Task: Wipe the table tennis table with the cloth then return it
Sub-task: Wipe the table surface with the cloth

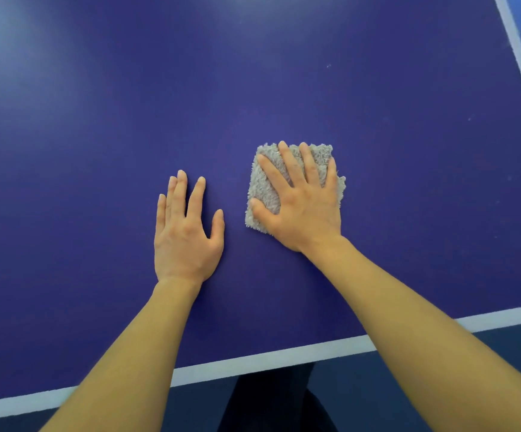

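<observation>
Looked mid-wipe, judging by the layout. Pressed the folded grey cloth flat onto the table tennis table with the right hand, fingers straight and spread, pinching nothing. Rested the left hand bare on the blue surface just left of the cloth, fingers straight and lightly fanned. Worked close to the near white edge line, right of centre. Showed pale specks far right, probably unwiped. Had yet to return the cloth.
</observation>
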